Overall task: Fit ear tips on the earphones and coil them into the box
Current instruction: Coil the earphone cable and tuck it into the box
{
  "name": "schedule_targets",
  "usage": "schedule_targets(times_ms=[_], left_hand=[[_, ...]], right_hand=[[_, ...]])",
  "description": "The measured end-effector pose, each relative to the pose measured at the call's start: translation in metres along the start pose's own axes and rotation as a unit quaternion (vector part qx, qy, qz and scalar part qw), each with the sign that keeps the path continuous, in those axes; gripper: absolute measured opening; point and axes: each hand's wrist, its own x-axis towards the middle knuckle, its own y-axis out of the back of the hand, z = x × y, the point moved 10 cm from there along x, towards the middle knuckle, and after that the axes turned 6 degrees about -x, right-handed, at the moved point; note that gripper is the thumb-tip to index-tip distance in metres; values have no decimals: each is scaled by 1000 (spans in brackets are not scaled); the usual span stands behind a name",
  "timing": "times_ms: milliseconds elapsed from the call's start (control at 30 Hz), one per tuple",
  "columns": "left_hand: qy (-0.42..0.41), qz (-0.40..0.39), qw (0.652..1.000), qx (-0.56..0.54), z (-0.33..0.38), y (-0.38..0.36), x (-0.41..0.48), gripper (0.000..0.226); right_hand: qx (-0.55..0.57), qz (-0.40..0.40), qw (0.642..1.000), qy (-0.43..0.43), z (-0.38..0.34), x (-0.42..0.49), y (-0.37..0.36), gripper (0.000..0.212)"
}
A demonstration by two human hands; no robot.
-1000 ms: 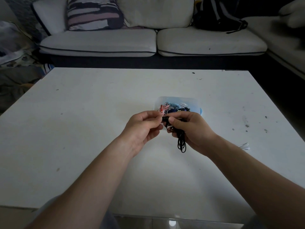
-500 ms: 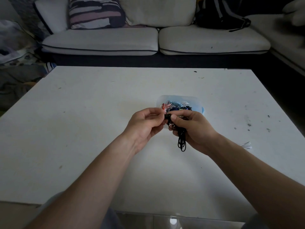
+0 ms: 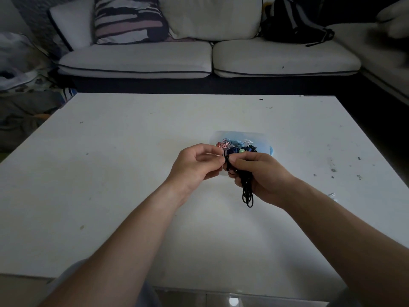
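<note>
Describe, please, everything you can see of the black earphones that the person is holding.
The black earphones are a thin dark cable gathered into a bundle of loops. The right hand grips the bundle, and its loops hang below the palm, above the white table. The left hand pinches its top end, where both hands' fingertips meet; the earbud there is too dark to make out.
</note>
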Motion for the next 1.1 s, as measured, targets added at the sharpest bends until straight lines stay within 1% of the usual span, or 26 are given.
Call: schedule_targets(times_ms=[133, 233, 300, 433, 500, 600, 700, 800, 867, 967, 1033, 1100], left_hand=[[-12, -67, 997, 31, 5, -13, -1, 21], [-19, -70, 995, 70, 7, -18, 0, 21], [-24, -49, 993, 103, 8, -15, 5, 16], [-36, 21, 992, 121, 13, -5, 19, 8], [-50, 53, 988, 132, 20, -3, 31, 8], [-95, 85, 971, 200, 33, -10, 54, 11], [-126, 86, 950, 273, 40, -21, 69, 19], [-131, 70, 919, 365, 35, -28, 78, 23], [-125, 54, 896, 423, 28, -31, 79, 23], [-120, 30, 855, 503, 19, -37, 75, 21], [-117, 17, 829, 546, 13, -39, 75, 22], [-98, 11, 824, 558, 7, -36, 74, 23]], right_hand=[[25, -2, 1000, -16, 0, -3, 2, 13], [20, 5, 999, -26, -4, -6, 4, 13], [33, 15, 998, -45, -5, -7, 6, 12], [111, 95, 987, -67, -18, -2, 31, 13], [131, 123, 982, -60, -28, 6, 44, 18], [102, 148, 984, -14, -51, 28, 59, 27], [41, 165, 984, 49, -76, 50, 65, 33], [-98, 169, 977, 89, -84, 71, 66, 39], [-218, 153, 959, 95, -78, 80, 62, 45], [-371, 119, 917, 83, -62, 81, 56, 57], [-422, 103, 898, 71, -55, 78, 56, 64], [-440, 92, 891, 68, -53, 72, 57, 68]])
